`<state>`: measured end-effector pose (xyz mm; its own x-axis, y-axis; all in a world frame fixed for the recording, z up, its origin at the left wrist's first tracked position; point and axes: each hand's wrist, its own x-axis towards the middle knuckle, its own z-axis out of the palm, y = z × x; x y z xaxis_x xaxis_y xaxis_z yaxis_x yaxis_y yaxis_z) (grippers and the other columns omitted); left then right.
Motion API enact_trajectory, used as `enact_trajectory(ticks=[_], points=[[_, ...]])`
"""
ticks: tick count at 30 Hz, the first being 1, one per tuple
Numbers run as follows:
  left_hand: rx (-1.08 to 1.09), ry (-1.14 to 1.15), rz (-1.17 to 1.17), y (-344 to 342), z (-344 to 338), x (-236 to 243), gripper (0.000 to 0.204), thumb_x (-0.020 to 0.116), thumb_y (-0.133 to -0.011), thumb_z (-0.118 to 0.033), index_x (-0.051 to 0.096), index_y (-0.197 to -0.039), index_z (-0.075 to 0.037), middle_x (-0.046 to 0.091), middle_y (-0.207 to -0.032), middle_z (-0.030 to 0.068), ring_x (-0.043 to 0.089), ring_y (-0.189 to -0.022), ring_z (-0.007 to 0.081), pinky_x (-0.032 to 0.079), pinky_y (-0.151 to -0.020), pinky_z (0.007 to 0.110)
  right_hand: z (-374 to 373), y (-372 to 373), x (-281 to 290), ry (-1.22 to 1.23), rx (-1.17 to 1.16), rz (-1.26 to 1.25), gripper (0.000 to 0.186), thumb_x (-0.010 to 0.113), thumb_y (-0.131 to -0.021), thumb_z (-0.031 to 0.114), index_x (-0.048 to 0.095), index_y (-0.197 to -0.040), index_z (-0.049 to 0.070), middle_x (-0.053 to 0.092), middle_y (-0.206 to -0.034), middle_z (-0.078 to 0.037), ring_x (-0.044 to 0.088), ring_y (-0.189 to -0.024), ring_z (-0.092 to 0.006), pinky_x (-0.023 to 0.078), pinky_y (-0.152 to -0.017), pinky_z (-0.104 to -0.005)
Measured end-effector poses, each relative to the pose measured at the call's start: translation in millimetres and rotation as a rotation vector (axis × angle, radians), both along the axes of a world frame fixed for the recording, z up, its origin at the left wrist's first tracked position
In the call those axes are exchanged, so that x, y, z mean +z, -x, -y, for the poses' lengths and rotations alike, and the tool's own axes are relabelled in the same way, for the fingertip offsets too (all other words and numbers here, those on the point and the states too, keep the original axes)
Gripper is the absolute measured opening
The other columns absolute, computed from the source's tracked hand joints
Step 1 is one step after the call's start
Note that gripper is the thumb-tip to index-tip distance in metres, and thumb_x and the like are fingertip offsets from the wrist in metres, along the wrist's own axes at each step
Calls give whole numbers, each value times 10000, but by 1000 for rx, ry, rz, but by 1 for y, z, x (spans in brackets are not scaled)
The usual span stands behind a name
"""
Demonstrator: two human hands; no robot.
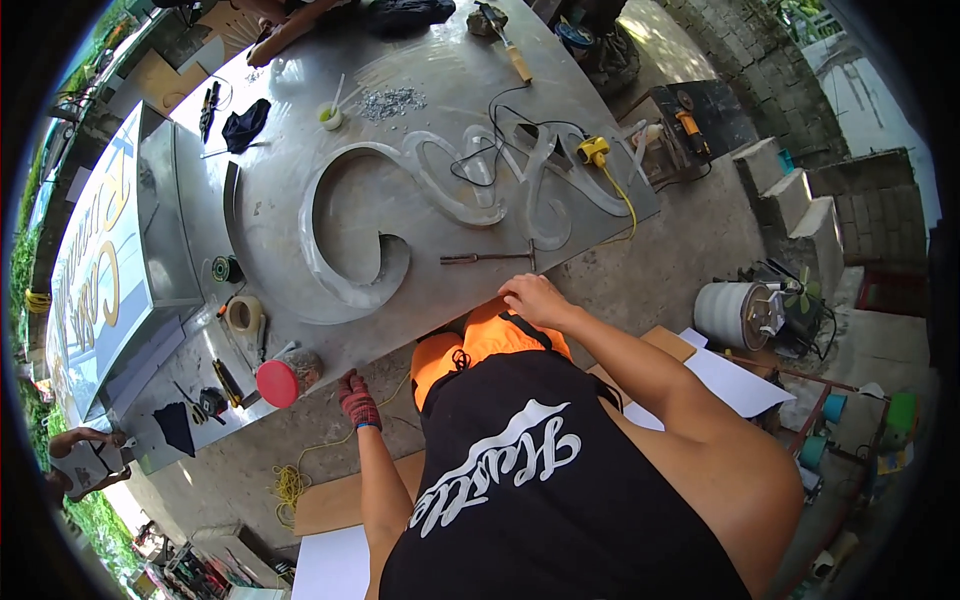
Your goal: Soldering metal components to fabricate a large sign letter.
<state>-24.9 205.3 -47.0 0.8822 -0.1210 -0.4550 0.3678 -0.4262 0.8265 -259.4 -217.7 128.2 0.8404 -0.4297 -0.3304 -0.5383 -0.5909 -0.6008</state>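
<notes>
My left hand, in a red knitted glove, hangs just off the table's near edge beside a clear jar with a red lid. It looks loosely open, holding nothing I can see. My bare right hand is at the near edge of the metal table, fingers loosely bent, with nothing visible in them. Just beyond it lies a long thin metal tool with a crosswise end. Farther in, large curved sheet-metal letter shapes stand on the tabletop, joined in a script-like row.
A yellow plug connector with cords lies at the right end. Metal scraps, a cup with a stick and a tape roll are on the table. A boxed sign stands left. Another person's hand is at the far edge.
</notes>
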Motion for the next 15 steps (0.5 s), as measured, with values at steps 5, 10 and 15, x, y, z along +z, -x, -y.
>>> enact_trajectory(ticks=[5,10,15], points=[[-7,-119,172,-8,67,49,261,561,-1034,-127,647,-1263,-37,692,-1159,88,644,-1048,208,489,-948,344,44,-10,-5,59,18,41,216,606,-926,177,745,-1052,70,719,-1040,-123,655,-1053,-335,506,-939,-470],[91,-130,210,0,121,55,279,564,-1035,-135,632,-1288,-38,687,-1202,101,645,-1053,216,491,-954,338,93,-10,-21,203,183,33,151,635,-919,155,728,-1005,74,689,-1004,-95,628,-1034,-309,478,-923,-441],[177,-59,54,46,157,52,297,586,-1028,-155,630,-1283,-10,687,-1213,110,637,-1041,197,505,-928,326,118,-17,-47,166,349,60,109,701,-880,135,712,-980,91,659,-993,-76,603,-1023,-292,469,-905,-431]])
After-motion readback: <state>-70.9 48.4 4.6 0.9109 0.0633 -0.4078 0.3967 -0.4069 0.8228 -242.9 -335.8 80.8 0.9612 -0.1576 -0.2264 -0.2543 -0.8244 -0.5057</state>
